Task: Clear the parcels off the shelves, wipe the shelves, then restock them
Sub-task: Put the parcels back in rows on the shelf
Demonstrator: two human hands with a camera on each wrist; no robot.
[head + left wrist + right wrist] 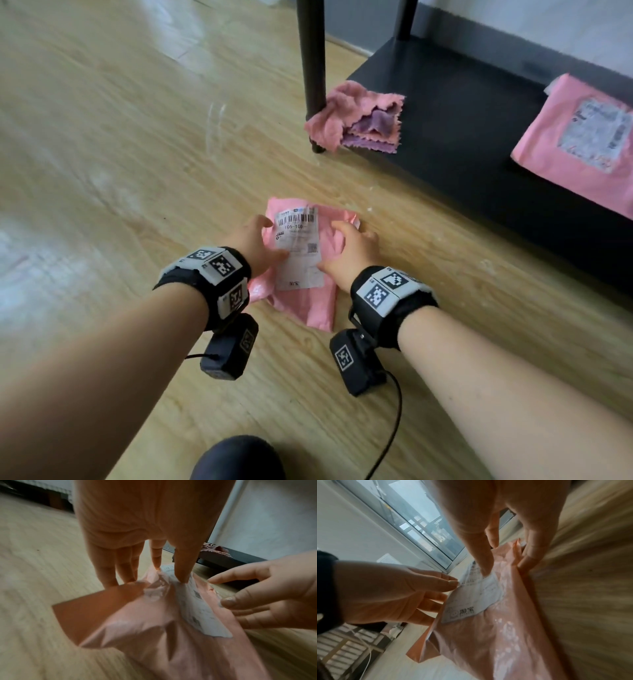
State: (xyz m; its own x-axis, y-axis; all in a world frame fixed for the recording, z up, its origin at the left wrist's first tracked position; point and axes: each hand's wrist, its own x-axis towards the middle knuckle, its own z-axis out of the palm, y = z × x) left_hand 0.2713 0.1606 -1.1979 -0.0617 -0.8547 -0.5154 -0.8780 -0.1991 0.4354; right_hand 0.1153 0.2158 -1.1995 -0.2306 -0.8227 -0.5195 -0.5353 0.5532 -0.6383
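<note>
A crumpled pink parcel with a white barcode label is low over the wooden floor in front of me. My left hand holds its left side and my right hand holds its right side. In the left wrist view the left thumb presses on the label while the fingers reach behind the parcel edge. In the right wrist view the right thumb sits on the label and the fingers curl round the far edge of the parcel.
The black bottom shelf stands at the upper right, its black post at the near corner. A pink and purple cloth lies bunched on that corner. Another pink parcel lies on the shelf's right end. A dark rounded shape sits at the bottom edge.
</note>
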